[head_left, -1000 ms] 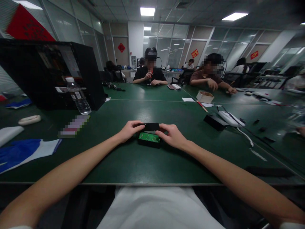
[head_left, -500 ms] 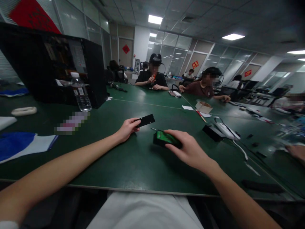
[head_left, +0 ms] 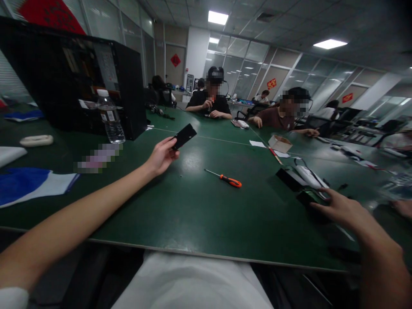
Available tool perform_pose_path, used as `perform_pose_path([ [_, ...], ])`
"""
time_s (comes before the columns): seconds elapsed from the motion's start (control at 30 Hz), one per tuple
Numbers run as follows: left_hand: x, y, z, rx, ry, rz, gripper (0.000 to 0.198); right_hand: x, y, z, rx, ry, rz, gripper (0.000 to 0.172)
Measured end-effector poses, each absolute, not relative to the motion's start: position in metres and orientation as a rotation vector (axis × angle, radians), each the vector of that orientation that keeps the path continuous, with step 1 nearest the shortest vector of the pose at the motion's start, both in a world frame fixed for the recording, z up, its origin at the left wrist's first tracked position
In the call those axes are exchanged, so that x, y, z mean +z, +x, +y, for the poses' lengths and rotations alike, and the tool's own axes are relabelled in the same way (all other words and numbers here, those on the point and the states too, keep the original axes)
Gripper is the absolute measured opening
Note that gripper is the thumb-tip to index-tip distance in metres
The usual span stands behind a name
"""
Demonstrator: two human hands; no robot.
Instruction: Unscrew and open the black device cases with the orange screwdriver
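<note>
A thin black rectangular plate (head_left: 186, 136) is pinched in my left hand (head_left: 162, 158), tilted and raised a little above the table. My right hand (head_left: 346, 211) has its thumb and fingers around a black box with a green circuit board (head_left: 307, 197), far to the right. That box is close to another black block (head_left: 288, 177) and a white device with a cable (head_left: 310, 175); whether they touch I cannot tell. Between my hands an orange-and-black screwdriver (head_left: 230, 180) lies on the green table (head_left: 193, 210), its shaft pointing left.
On the left stand an opened black computer case (head_left: 128, 86) and a water bottle (head_left: 110, 120). Nearer lies a blue-and-white cloth item (head_left: 28, 184). A small cardboard box (head_left: 280, 143) stands towards the back right. Two people sit across the table.
My right hand has carried the box with the circuit board to the right, uncovering the whole screwdriver. My left hand has lifted the plate slightly up and left, tilting it more.
</note>
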State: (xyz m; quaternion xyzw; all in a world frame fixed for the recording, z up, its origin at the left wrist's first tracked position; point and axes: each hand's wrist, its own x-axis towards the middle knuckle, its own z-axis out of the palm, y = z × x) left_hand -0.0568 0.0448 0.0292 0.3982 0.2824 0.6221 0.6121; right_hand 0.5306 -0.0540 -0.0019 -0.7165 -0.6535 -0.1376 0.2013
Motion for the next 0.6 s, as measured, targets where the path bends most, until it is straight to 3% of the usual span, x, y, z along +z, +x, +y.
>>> perform_pose_path([
  [0.1,0.033,-0.069,0.052,1.473,0.965,0.638,0.027,0.007,0.519,-0.056,-0.063,-2.339,-1.689,0.036],
  [0.17,0.031,-0.072,0.055,1.46,1.042,0.672,0.027,0.022,0.493,-0.059,-0.112,-2.336,-1.718,0.042],
  [0.27,0.022,-0.063,0.046,1.394,1.16,0.709,0.026,0.047,0.431,-0.064,-0.115,-2.045,-1.783,0.056],
  [0.43,0.006,-0.023,-0.007,1.083,2.388,0.525,0.021,0.057,0.311,-0.072,0.751,-1.305,-1.996,0.062],
  [0.6,-0.009,0.004,-0.039,0.91,2.983,0.138,0.022,0.046,0.231,-0.085,0.918,-1.037,-2.456,0.048],
])
